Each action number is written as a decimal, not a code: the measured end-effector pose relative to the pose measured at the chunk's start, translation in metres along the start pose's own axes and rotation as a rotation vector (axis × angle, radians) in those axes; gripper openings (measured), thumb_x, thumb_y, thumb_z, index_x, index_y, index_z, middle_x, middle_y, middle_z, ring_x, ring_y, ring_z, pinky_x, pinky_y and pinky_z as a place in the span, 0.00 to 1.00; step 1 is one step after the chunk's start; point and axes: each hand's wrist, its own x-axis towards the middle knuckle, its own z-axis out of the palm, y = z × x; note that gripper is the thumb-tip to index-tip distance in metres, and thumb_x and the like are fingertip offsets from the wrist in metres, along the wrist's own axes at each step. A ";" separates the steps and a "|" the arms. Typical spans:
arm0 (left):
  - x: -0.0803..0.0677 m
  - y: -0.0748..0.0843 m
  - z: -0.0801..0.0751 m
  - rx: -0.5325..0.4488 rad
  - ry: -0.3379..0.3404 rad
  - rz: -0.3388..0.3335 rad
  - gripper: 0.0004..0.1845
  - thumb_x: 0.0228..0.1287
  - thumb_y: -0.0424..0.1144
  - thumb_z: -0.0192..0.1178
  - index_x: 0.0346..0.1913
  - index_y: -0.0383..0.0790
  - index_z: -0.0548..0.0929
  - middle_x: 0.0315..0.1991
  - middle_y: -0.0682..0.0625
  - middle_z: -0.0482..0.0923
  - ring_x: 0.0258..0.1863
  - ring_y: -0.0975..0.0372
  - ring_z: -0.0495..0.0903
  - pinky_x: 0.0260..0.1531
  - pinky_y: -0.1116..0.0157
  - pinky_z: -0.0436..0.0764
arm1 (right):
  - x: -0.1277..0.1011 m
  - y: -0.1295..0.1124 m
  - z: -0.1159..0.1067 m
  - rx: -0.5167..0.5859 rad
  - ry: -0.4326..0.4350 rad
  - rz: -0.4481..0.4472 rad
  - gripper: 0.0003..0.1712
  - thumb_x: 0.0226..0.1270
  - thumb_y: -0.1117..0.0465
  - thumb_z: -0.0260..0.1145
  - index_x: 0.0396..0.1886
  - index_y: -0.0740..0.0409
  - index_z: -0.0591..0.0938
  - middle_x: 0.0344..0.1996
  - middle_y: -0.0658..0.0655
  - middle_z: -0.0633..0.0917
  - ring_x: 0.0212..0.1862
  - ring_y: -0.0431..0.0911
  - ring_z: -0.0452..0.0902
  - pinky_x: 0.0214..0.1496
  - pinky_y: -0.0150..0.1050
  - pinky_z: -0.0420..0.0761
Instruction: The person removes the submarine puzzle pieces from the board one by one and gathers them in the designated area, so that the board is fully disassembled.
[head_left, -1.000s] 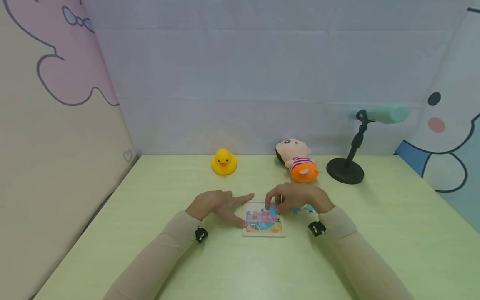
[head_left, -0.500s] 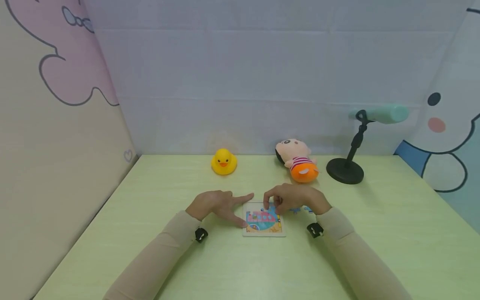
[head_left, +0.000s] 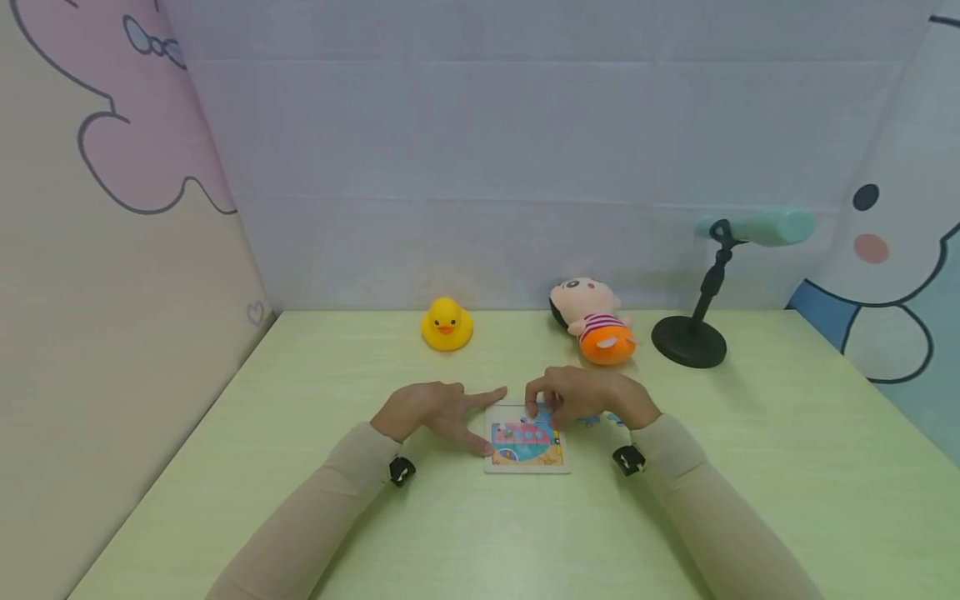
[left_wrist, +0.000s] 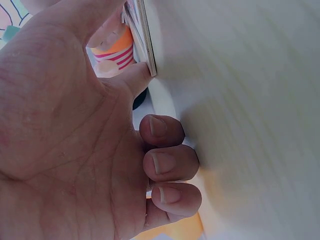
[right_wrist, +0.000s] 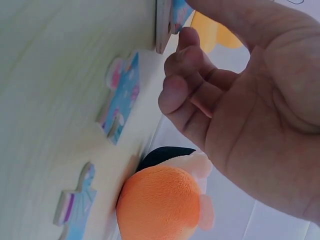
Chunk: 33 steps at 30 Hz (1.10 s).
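A small jigsaw puzzle board [head_left: 528, 469] with a pale frame and a pink-and-blue picture lies on the table. My left hand [head_left: 438, 407] is at its left side, thumb at the lower left and index finger stretched to the upper left corner. In the left wrist view the other fingers [left_wrist: 172, 164] bend loosely above the table. My right hand [head_left: 585, 393] is over the upper right of the board, thumb and index finger pinching a blue puzzle piece [right_wrist: 181, 14]; the fingers partly hide it. Loose puzzle pieces [right_wrist: 122, 97] lie right of the board.
A yellow rubber duck [head_left: 446, 325] sits farther back on the table [head_left: 360, 342]. Behind my right hand lies a plush doll [head_left: 596, 323] in orange pants. To its right stands a black stand [head_left: 690, 340] holding a mint-green cylinder [head_left: 776, 227]. A pale curtain hangs behind.
My right hand has shifted slightly left over the board's upper edge. The left hand and the board keep their places.
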 end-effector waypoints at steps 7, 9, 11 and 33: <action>0.000 0.000 0.002 -0.001 0.005 0.014 0.51 0.51 0.80 0.56 0.77 0.80 0.46 0.74 0.41 0.62 0.65 0.47 0.69 0.59 0.43 0.70 | -0.001 -0.003 0.000 0.009 0.018 -0.008 0.16 0.62 0.69 0.71 0.41 0.44 0.82 0.41 0.52 0.76 0.41 0.47 0.71 0.42 0.37 0.74; 0.001 0.000 0.002 -0.004 0.005 0.013 0.51 0.51 0.80 0.56 0.77 0.80 0.46 0.74 0.41 0.61 0.65 0.47 0.69 0.59 0.43 0.70 | -0.002 -0.004 0.000 0.004 0.017 -0.011 0.16 0.62 0.70 0.70 0.41 0.44 0.82 0.41 0.52 0.77 0.41 0.47 0.72 0.42 0.37 0.75; 0.000 0.000 0.002 -0.002 0.005 0.011 0.51 0.51 0.80 0.56 0.77 0.80 0.46 0.74 0.41 0.62 0.65 0.47 0.69 0.59 0.43 0.70 | -0.003 -0.004 -0.001 -0.007 0.018 -0.015 0.15 0.63 0.70 0.69 0.42 0.44 0.81 0.41 0.52 0.77 0.40 0.46 0.72 0.42 0.37 0.75; 0.001 -0.002 0.002 0.019 0.024 0.024 0.50 0.51 0.80 0.56 0.77 0.80 0.47 0.68 0.42 0.68 0.54 0.53 0.75 0.51 0.49 0.75 | -0.013 -0.001 -0.012 -0.010 0.064 -0.103 0.13 0.71 0.72 0.60 0.42 0.48 0.82 0.34 0.50 0.78 0.35 0.44 0.73 0.39 0.35 0.76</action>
